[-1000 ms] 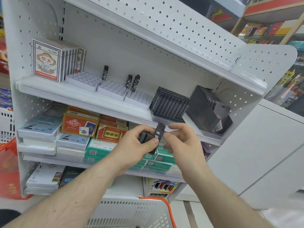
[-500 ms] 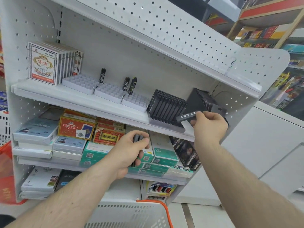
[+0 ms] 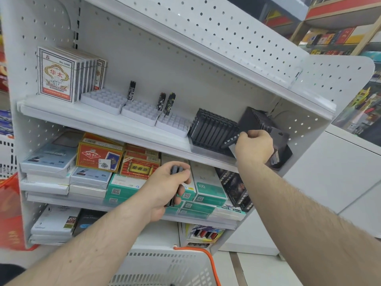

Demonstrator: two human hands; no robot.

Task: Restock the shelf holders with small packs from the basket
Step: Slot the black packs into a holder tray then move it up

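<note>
- A slim black pack [image 3: 231, 141] with white lettering is being pinched in the curled fingers of the right hand [image 3: 254, 146], right of centre in the frame, just in front of the two black slotted holders.
- It is being held slantwise between the filled holder [image 3: 212, 130] and the tilted holder [image 3: 261, 122]; which slot is being aimed at cannot be told.
- For a clean insertion, the pack is probably best turned in line with the slot dividers and slid in end first, so that the neighbouring packs are not being knocked.
- Several spare packs [image 3: 176, 169] are being gripped in the left hand [image 3: 167, 188], its fingers wrapped round them, at centre frame before the middle shelf.
- The basket [image 3: 165, 267], white with an orange handle, is being shown at the bottom centre; its contents are hidden.
- The upper shelf [image 3: 86, 120] is being shared with three white grid trays [image 3: 140, 112] holding a few lighters and card boxes [image 3: 61, 75] at upper left.
- Boxed goods are being stacked on the lower shelves, and other store shelving is being glimpsed at upper right.
</note>
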